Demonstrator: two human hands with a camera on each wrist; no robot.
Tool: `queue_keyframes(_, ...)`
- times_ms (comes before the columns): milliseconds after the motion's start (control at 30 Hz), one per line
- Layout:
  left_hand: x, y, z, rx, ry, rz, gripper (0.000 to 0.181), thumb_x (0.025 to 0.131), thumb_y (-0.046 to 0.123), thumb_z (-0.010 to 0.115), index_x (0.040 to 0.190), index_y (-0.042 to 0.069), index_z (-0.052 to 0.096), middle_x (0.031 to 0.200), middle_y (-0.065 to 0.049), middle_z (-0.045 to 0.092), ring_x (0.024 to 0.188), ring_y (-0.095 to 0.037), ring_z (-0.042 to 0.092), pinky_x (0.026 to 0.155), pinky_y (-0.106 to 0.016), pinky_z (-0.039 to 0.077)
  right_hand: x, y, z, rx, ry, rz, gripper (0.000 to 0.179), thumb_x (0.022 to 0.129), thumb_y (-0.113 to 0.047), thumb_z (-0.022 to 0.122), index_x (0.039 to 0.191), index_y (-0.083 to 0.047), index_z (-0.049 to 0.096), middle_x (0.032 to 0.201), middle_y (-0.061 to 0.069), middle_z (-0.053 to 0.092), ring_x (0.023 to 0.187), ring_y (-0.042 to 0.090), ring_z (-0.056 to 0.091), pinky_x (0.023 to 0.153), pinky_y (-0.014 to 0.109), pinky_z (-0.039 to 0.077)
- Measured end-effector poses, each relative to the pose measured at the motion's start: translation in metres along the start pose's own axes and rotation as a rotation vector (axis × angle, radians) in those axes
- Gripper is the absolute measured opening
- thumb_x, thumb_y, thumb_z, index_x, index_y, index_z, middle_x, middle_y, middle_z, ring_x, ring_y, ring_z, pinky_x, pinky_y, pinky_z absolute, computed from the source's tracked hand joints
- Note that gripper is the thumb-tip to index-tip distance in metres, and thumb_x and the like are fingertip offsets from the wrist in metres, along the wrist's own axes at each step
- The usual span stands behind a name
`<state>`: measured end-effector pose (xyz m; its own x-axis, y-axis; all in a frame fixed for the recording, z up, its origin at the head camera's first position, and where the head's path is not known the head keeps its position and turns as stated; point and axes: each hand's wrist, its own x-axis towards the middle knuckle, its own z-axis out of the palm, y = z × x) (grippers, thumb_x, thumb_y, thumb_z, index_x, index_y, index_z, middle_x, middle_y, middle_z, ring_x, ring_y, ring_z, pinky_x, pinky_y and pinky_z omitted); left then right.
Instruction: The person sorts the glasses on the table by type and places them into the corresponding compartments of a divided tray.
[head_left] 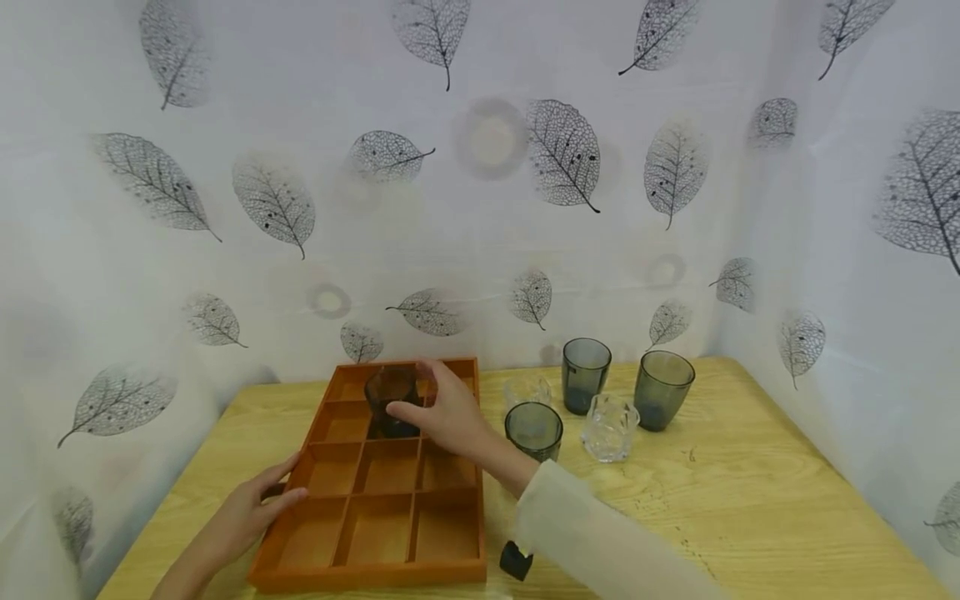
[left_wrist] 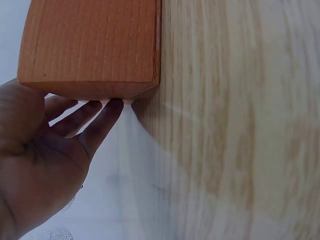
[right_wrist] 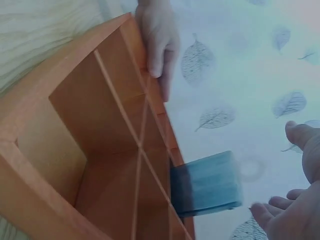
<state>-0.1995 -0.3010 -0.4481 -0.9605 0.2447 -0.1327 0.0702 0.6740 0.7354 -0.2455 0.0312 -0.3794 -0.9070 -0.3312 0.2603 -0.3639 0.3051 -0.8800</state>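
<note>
An orange wooden tray (head_left: 367, 578) divided into compartments lies on the table. A dark tinted glass (head_left: 381, 398) stands in a middle compartment of its second row from the back, rising above the dividers. My right hand (head_left: 453, 417) is beside this glass, thumb and fingers spread. In the right wrist view a gap shows between the fingertips (right_wrist: 260, 212) and the glass (right_wrist: 207, 184). My left hand (head_left: 238, 515) rests against the tray's left side, its thumb over the rim. The left wrist view shows its fingers (left_wrist: 102, 125) extended at the orange side wall (left_wrist: 92, 45).
Right of the tray stand three grey tinted glasses, one at the back (head_left: 587, 379), another farther right (head_left: 663, 392), the third (head_left: 534, 432) nearer. Two clear glasses (head_left: 609, 429) (head_left: 527, 392) stand among them. A small black object (head_left: 516, 561) lies near my right sleeve. A leaf-patterned curtain (head_left: 495, 217) encloses the table.
</note>
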Motion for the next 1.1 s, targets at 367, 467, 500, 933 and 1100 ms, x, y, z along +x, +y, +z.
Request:
queue_keyframes(367, -0.001, -0.002, 0.000, 0.013, 0.013, 0.011, 0.072, 0.106, 0.030, 0.062, 0.159, -0.006, 0.031, 0.158, -0.036, 0.031, 0.129, -0.053, 0.051, 0.093, -0.051, 0.056, -0.033, -0.009, -0.043, 0.087, -0.001, -0.072, 0.069, 0.096, -0.022, 0.077, 0.153, 0.000, 0.044, 0.149, 0.016, 0.053, 0.134, 0.033, 0.053, 0.108, 0.046, 0.047)
queue_keyframes(467, -0.001, -0.002, 0.001, 0.010, 0.012, 0.009, 0.072, 0.106, 0.031, 0.062, 0.159, -0.007, 0.030, 0.158, -0.037, 0.030, 0.130, -0.054, 0.050, 0.093, -0.051, 0.057, -0.044, -0.009, -0.058, 0.080, 0.010, -0.059, 0.071, 0.096, -0.021, 0.077, 0.154, -0.002, 0.043, 0.151, 0.015, 0.053, 0.135, 0.031, 0.053, 0.109, 0.046, 0.046)
queue_keyframes(500, -0.001, -0.002, 0.001, 0.009, 0.013, 0.009, 0.072, 0.106, 0.031, 0.062, 0.159, -0.007, 0.030, 0.158, -0.036, 0.030, 0.130, -0.054, 0.050, 0.093, -0.051, 0.057, -0.047, -0.009, -0.063, 0.079, 0.015, -0.052, 0.072, 0.095, -0.020, 0.078, 0.155, -0.002, 0.042, 0.151, 0.014, 0.052, 0.136, 0.030, 0.052, 0.109, 0.046, 0.046)
queue_keyframes(933, -0.001, -0.003, 0.001, -0.003, 0.003, 0.016, 0.071, 0.107, 0.030, 0.060, 0.160, -0.006, 0.029, 0.159, -0.036, 0.028, 0.131, -0.055, 0.049, 0.092, -0.051, 0.057, -0.086, 0.004, -0.108, 0.058, 0.109, -0.063, 0.072, 0.093, -0.014, 0.080, 0.154, -0.001, 0.044, 0.150, 0.014, 0.054, 0.134, 0.032, 0.055, 0.106, 0.045, 0.049)
queue_keyframes(1100, 0.000, -0.004, 0.002, 0.007, 0.009, 0.020, 0.072, 0.106, 0.030, 0.061, 0.160, -0.006, 0.029, 0.159, -0.036, 0.029, 0.130, -0.054, 0.050, 0.092, -0.050, 0.057, -0.101, 0.008, -0.125, 0.019, 0.137, -0.053, 0.070, 0.094, -0.017, 0.079, 0.153, -0.005, 0.045, 0.150, 0.012, 0.054, 0.131, 0.033, 0.056, 0.106, 0.049, 0.049)
